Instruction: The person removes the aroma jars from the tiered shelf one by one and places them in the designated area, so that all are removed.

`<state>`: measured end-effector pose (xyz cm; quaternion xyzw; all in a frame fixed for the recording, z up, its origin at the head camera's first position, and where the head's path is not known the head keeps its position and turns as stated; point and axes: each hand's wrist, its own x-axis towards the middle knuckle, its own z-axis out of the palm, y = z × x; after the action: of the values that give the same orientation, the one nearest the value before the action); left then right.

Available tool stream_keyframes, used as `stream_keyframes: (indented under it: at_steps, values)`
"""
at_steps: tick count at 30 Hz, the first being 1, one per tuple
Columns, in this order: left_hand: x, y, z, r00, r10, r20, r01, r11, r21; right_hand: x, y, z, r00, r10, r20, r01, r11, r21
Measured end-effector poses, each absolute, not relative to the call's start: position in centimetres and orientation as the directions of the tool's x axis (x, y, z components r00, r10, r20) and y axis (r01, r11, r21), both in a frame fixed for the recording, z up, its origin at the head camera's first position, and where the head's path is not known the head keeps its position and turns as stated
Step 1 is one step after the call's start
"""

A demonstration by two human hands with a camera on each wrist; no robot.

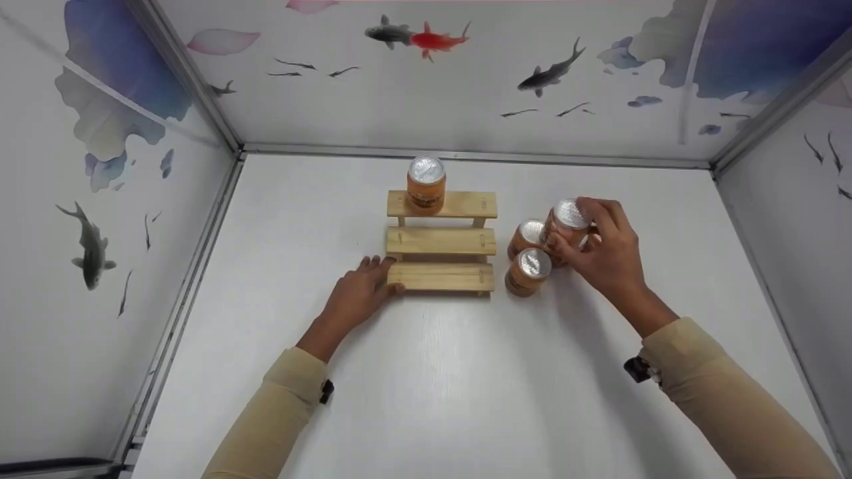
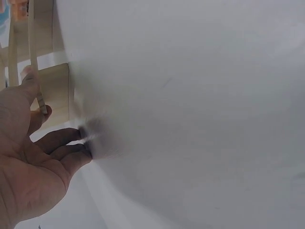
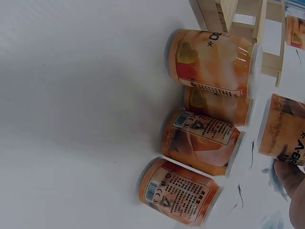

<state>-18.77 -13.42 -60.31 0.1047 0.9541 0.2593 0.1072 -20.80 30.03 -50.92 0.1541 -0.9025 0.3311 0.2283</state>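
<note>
In the head view, a wooden three-step display stand point(image 1: 441, 241) is at the middle of the white table. My left hand point(image 1: 359, 293) grips the left end of its lowest step, thumb at the front edge. The left wrist view shows that hand's finger and thumb about the step's end point(image 2: 55, 93), its other fingers bent near the tabletop. One orange can point(image 1: 426, 189) with a silver lid stands on the top step. Right of the stand, my right hand point(image 1: 609, 256) holds another orange can point(image 1: 562, 223) by its upper part, raised over the others.
Several more orange cans stand close together on the table right of the stand, among them a front can point(image 1: 528, 273) and one can point(image 3: 181, 191) at the group's end in the right wrist view. White panels point(image 1: 466, 120) with painted fish enclose the table's back and sides.
</note>
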Motion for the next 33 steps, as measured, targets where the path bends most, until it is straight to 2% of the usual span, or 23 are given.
stream_keyframes:
  at_steps: [33]
  values:
    - [-18.7,-13.7,-60.2,-0.952,0.276,-0.133,0.161,0.82,0.549,-17.8,32.5,-52.3,-0.822,-0.117,0.558,-0.454,0.726,-0.516]
